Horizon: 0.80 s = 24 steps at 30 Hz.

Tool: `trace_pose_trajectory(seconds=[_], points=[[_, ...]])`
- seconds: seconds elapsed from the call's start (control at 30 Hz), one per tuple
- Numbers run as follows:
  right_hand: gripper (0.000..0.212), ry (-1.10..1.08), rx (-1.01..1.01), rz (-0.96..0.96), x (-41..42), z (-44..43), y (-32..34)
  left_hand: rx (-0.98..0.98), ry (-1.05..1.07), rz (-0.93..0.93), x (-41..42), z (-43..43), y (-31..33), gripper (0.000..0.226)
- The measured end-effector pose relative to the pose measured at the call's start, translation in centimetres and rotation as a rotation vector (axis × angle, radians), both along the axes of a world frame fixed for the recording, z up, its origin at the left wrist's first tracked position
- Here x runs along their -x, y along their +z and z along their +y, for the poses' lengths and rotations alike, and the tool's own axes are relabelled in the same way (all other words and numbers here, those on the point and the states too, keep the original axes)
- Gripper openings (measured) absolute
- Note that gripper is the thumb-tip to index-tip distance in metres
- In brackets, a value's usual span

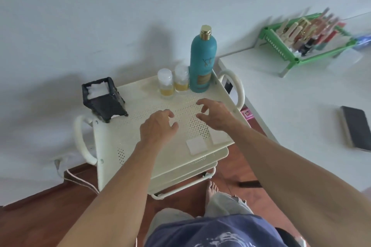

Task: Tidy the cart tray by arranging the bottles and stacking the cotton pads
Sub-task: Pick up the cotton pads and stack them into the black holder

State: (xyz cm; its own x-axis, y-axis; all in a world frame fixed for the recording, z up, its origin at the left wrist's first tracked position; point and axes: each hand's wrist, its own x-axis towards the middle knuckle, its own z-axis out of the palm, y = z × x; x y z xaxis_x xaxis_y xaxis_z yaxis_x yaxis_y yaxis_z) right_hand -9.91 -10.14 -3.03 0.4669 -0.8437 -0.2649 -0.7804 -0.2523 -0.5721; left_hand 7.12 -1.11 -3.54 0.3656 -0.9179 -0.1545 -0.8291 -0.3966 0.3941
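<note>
Bottles stand at the cart tray (140, 94)'s 1 o'clock corner: teal bottle (202, 62) touching two small bottles (173, 83). Black holder (103, 99) sits at 10 o'clock. Mid-tray lies bare. Left hand (157, 126) and right hand (215, 115) hover, fingers apart, empty. Two cotton pads (196, 145) lie by the 5 o'clock edge, below the right wrist.

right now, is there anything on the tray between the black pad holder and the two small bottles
In the head view, nothing: only bare perforated tray lies between the black pad holder and the two small bottles. Both hands hover nearer the front.
</note>
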Motion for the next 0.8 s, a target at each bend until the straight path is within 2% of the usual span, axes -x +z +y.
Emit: trace_pose_trajectory(seconds=[0.1, 0.2, 0.33, 0.67, 0.8], points=[[0.039, -0.046, -0.030, 0.083, 2.5, 0.4, -1.1, -0.197, -0.103, 0.014, 2.1, -0.5, -1.5, 0.040], [0.029, -0.062, -0.020, 0.201, 3.9, 0.5, -1.9, -0.280, -0.159, 0.000, 3.1, -0.4, -2.8, 0.043], [0.016, -0.047, -0.021, 0.320, 5.0, 0.4, -2.5, -0.297, -0.203, -0.025, 4.2, -0.5, -3.8, 0.039], [0.018, -0.032, -0.050, 0.435, 4.7, 0.1, -3.6, -0.322, -0.194, -0.041, 4.6, -1.0, -4.3, 0.013], [0.020, -0.039, -0.023, 0.432, 4.2, 0.1, -3.8, -0.310, -0.176, -0.041, 4.1, -1.0, -4.0, 0.014]])
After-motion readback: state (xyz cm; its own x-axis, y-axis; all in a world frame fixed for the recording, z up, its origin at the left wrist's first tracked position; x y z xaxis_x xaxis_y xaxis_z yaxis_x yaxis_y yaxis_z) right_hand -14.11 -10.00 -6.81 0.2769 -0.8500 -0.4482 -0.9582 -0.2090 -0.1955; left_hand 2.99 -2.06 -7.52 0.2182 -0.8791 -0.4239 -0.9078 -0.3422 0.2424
